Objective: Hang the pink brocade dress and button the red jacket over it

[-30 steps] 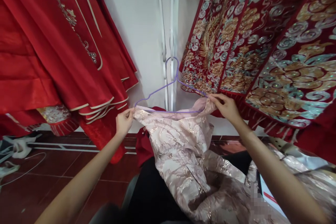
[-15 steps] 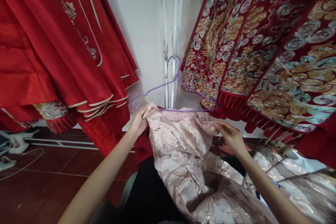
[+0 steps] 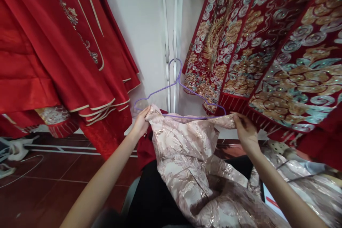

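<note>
A pale pink brocade dress (image 3: 184, 142) with a metallic sheen lies across my lap, its top edge raised. My left hand (image 3: 141, 123) pinches the dress at its left shoulder. At the other shoulder, my right hand (image 3: 246, 131) grips the strap and pulls it out to the side. A purple hanger (image 3: 162, 89) stands behind the neckline, its hook at the white metal rails. The hanger's bottom bar runs along the dress's top edge; whether it sits inside the straps I cannot tell.
Red garments with cream piping (image 3: 88, 78) hang on the left. On the right hang heavily embroidered red garments (image 3: 256, 60) with fringes. A white rack bar (image 3: 69, 149) and pale shoes (image 3: 18, 149) are low on the left, over red floor tiles (image 3: 48, 185).
My right hand has moved right and slightly up, drawing the right strap out straighter. The hanger's right end has shifted a little right and down. My left hand has stayed nearly still.
</note>
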A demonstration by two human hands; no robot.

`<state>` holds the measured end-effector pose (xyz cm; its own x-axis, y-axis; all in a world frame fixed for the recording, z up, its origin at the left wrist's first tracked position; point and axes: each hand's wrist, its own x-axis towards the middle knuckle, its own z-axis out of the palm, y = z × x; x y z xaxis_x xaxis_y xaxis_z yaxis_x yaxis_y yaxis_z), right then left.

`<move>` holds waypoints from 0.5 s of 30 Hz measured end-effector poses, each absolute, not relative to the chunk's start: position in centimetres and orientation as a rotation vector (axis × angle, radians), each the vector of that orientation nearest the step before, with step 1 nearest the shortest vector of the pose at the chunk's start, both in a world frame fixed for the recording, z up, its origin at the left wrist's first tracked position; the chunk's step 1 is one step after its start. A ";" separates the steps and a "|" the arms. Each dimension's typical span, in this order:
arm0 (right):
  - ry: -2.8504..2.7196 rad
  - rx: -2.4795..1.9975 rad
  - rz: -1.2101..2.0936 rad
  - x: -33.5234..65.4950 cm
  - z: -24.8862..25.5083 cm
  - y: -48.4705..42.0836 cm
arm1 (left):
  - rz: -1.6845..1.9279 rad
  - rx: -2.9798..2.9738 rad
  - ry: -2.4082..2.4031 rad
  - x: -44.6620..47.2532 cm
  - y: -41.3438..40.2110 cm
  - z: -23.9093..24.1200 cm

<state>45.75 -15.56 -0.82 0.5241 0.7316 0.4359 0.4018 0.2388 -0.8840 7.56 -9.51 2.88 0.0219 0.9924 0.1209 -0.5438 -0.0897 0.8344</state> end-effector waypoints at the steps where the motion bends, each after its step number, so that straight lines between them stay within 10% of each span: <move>1: -1.065 -1.403 0.303 45.9 -0.9 -15.4 | 1.467 0.875 0.687 7.5 -9.5 2.9; 15: -1.006 -1.509 0.220 46.3 -1.9 -14.9 | 1.470 0.883 0.674 7.0 -9.7 3.0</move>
<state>46.28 -14.91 -1.88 0.6017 0.6868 0.4079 0.4533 0.1268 -0.8823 7.02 -9.73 3.04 0.0230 0.9909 0.1329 -0.5460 -0.0989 0.8319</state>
